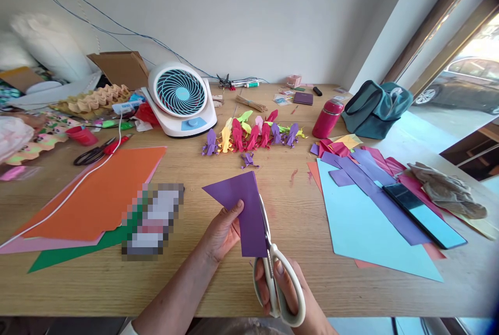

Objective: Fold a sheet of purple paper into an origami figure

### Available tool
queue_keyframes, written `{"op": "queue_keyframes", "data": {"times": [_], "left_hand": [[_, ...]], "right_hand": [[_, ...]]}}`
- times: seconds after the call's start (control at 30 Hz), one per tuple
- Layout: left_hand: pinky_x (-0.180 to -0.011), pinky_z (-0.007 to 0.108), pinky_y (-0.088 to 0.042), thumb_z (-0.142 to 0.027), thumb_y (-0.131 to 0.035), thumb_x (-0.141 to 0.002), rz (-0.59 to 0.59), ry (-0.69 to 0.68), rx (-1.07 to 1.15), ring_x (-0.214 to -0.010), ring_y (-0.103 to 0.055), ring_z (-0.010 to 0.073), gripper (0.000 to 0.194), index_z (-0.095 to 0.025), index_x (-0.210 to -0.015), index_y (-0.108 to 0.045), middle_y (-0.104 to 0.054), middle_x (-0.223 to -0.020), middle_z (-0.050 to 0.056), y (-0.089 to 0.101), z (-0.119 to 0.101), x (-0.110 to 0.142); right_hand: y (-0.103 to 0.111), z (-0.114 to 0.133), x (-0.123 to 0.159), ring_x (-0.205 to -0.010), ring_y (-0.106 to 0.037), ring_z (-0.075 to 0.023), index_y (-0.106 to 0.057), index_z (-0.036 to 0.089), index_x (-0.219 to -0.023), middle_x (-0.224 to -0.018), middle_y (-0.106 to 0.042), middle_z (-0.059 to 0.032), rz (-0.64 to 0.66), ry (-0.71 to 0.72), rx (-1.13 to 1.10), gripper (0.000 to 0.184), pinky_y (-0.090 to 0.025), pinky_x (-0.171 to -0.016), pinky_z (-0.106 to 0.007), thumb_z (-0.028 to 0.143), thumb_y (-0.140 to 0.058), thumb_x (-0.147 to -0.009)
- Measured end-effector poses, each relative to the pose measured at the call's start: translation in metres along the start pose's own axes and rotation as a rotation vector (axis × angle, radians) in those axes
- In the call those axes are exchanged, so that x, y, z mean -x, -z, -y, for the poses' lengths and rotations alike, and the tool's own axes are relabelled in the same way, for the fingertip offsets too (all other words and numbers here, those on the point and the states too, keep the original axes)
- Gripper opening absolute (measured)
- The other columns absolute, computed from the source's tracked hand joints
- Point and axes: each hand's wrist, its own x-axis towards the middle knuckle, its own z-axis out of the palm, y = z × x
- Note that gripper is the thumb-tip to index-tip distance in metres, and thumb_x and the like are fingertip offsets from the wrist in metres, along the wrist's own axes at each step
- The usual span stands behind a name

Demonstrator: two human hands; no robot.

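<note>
Bare fingers (286, 284), bare forearms (183, 288), white sleeve edge (129, 329)

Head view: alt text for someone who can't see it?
Over a wooden table, the left hand holds purple paper while the right hand holds white-handled scissors at its right edge. Beyond sit colorful folded-paper figures and a white fan, with an orange sheet at left, blue sheet at right.
</note>
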Motion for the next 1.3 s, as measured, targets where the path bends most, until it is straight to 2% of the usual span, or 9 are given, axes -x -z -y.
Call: {"op": "queue_keyframes", "data": {"times": [0.23,0.5,0.77,0.97,1.3], "left_hand": [[-0.091,0.031,-0.057,-0.028,-0.082,-0.076,0.011,0.003,0.010,-0.099,-0.073,0.0236,0.025,-0.017,-0.097,-0.073,-0.078,-0.101,0.004,-0.0023,0.0006,0.0008],[-0.097,0.035,-0.055,-0.028,-0.084,-0.073,0.023,0.005,-0.002,-0.105,-0.071,0.0273,0.028,-0.016,-0.096,-0.073,-0.079,-0.100,0.005,-0.0025,0.0003,0.0007],[-0.098,0.034,-0.054,-0.026,-0.082,-0.076,0.041,-0.014,0.025,-0.105,-0.071,0.0257,0.029,-0.015,-0.100,-0.072,-0.078,-0.101,0.006,-0.0012,0.0014,0.0006],[-0.097,0.035,-0.054,-0.026,-0.082,-0.075,0.056,0.008,0.003,-0.103,-0.072,0.0265,0.029,-0.015,-0.100,-0.072,-0.079,-0.098,0.006,-0.0002,0.0026,0.0002],[-0.087,0.029,-0.058,-0.026,-0.085,-0.072,0.052,0.008,0.003,-0.086,-0.075,0.0205,0.029,-0.016,-0.097,-0.074,-0.079,-0.094,0.004,-0.0039,0.0005,0.0021]], "right_hand": [[-0.0016,-0.0054,0.0009,-0.048,-0.045,-0.0108,-0.057,0.016,-0.086,-0.057,-0.050,0.0012,-0.007,0.033,-0.030,0.054,-0.036,-0.047,-0.023,0.068,-0.043,-0.092],[-0.0031,-0.0024,-0.0007,-0.049,-0.047,-0.0108,-0.057,0.015,-0.088,-0.059,-0.050,0.0006,-0.017,0.039,-0.030,0.054,-0.038,-0.047,-0.023,0.067,-0.043,-0.092],[-0.0032,-0.0019,-0.0025,-0.047,-0.046,-0.0098,-0.059,0.015,-0.084,-0.057,-0.050,0.0005,-0.022,0.053,-0.024,0.054,-0.035,-0.044,-0.021,0.067,-0.045,-0.092],[-0.0026,-0.0023,-0.0021,-0.048,-0.048,-0.0103,-0.060,0.015,-0.089,-0.059,-0.052,0.0000,-0.042,0.041,-0.041,0.054,-0.037,-0.045,-0.021,0.066,-0.046,-0.092],[-0.0021,0.0000,-0.0031,-0.049,-0.048,-0.0096,-0.059,0.014,-0.086,-0.060,-0.052,0.0001,-0.044,0.045,-0.028,0.053,-0.037,-0.046,-0.021,0.065,-0.046,-0.093]]}}
